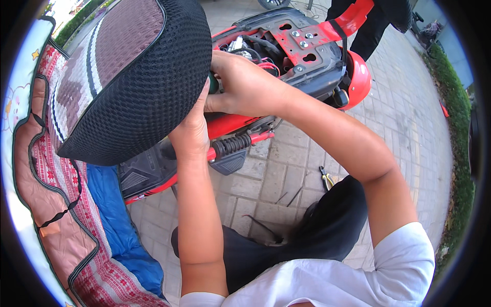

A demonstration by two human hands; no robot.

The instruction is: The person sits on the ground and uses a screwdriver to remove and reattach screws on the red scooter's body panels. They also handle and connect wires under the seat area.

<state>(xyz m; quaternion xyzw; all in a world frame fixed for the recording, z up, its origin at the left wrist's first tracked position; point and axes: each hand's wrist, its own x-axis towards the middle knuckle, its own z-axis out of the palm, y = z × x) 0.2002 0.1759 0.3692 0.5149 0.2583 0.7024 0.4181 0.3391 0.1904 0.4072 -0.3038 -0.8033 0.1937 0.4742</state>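
Observation:
A red and black electric scooter (225, 125) stands in front of me, its seat (148, 87) tipped up and wrapped in a black mesh cover. Both my hands meet at the seat's right edge, above the opened body. My right hand (243, 84) is curled, its thumb and fingers closing around something dark green that is mostly hidden. Just below it, my left hand (192, 128) reaches up with its fingers behind the seat, so its grip is largely out of sight. Red and black wires (268, 66) show in the open compartment beyond my right hand.
Yellow-handled pliers (326, 179) lie on the paving by my right knee, near thin dark strips (294, 198). A red rear rack plate (302, 43) tops the scooter's tail. A quilted cover (66, 204) hangs at left. Someone in dark trousers (371, 30) stands beyond the tail.

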